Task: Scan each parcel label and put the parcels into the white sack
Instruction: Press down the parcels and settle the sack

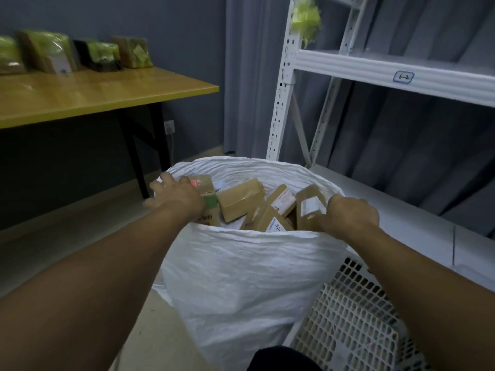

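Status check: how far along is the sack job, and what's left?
Done: cardboard parcels fill the white sack nearly to its rim. In hand: the right hand grips the rim; the left hand is at the opposite edge, blurred. Left: wrapped packages sit on the wooden table; whether they belong to this batch is unclear.

A yellow wooden surface on black legs [107,95] stands left, a white wall socket [169,127] behind it. Right, a white perforated metal shelving rack [375,68] – a handwritten "6-2" label [403,77] on its beam, a yellow-green plastic tuft [306,17] on its post. Below lies a white plastic lattice crate [348,317].
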